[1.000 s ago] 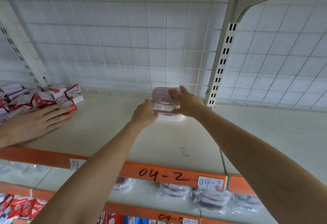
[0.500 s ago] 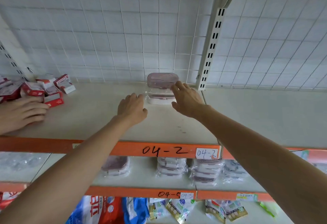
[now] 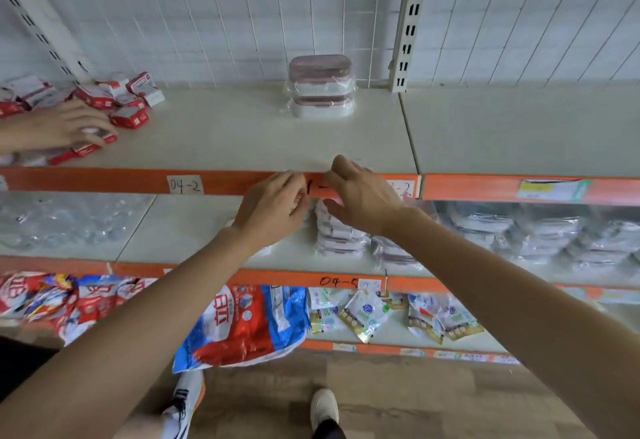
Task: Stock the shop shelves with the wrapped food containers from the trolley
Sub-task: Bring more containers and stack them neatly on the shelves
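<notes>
A wrapped stack of pink-lidded food containers (image 3: 320, 86) stands alone at the back of the upper shelf (image 3: 221, 137), against the wire grid. My left hand (image 3: 272, 210) and my right hand (image 3: 360, 196) hang side by side in front of the shelf's orange edge, well short of the stack. Both hold nothing, fingers loosely curled. More wrapped containers (image 3: 341, 234) lie on the shelf below, partly hidden behind my hands. The trolley is out of view.
Another person's hand (image 3: 65, 126) rests among small red and white boxes (image 3: 114, 99) at the upper shelf's left. A white upright post (image 3: 408, 22) divides the bays. Clear plastic packs (image 3: 65, 220) and snack bags (image 3: 242, 324) fill the lower shelves.
Both my hands let go of the container stack and drew back from it to the shelf's front edge. The view tilted down, showing the lower shelves and floor.
</notes>
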Tool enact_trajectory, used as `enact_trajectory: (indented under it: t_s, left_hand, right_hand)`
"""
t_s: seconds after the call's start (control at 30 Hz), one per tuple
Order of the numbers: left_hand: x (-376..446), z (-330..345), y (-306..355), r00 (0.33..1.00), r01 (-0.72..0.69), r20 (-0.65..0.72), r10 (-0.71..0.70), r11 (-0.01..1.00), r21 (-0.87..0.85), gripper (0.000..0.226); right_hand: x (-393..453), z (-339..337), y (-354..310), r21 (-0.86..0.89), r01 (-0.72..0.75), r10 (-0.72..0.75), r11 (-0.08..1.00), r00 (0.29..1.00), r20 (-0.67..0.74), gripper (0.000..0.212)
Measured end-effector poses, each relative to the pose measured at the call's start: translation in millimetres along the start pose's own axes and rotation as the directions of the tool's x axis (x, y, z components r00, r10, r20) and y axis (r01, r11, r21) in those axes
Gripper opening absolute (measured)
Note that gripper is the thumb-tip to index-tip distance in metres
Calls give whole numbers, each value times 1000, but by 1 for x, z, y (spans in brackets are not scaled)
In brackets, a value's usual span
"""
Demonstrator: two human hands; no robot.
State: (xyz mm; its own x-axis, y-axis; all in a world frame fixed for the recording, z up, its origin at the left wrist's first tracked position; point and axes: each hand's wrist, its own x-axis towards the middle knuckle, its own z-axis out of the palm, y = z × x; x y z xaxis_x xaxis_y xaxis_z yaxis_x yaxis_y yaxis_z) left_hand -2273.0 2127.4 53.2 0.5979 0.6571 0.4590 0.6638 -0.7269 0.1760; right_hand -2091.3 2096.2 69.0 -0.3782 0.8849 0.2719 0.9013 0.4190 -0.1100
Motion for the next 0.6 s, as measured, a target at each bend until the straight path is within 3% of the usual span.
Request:
enact_trajectory:
  t_s: [0.1, 0.17, 0.3, 0.43, 0.6]
  left_hand:
    - [-38, 14, 1, 986, 92, 137, -95, 995, 30, 27]
    - [-60, 27, -3, 943, 185, 266, -201, 979, 84, 24]
    - [-97, 53, -11, 799, 376, 466, -379, 921, 104, 40]
    - [-118, 76, -29, 723, 469, 516, -459, 875, 120, 49]
    - [-127, 97, -57, 669, 472, 553, -497, 858, 201, 50]
  right_hand:
    - [-25, 16, -10, 58, -6, 6, 998, 1000, -6, 25]
    - [-39, 32, -18, 56, -5, 5, 998, 1000, -11, 28]
    - [-61, 69, -31, 46, -81, 69, 996, 975, 210, 46]
    - [-71, 107, -37, 105, -163, 125, 981, 945, 301, 48]
    - [-60, 150, -41, 185, -242, 165, 953, 920, 354, 51]
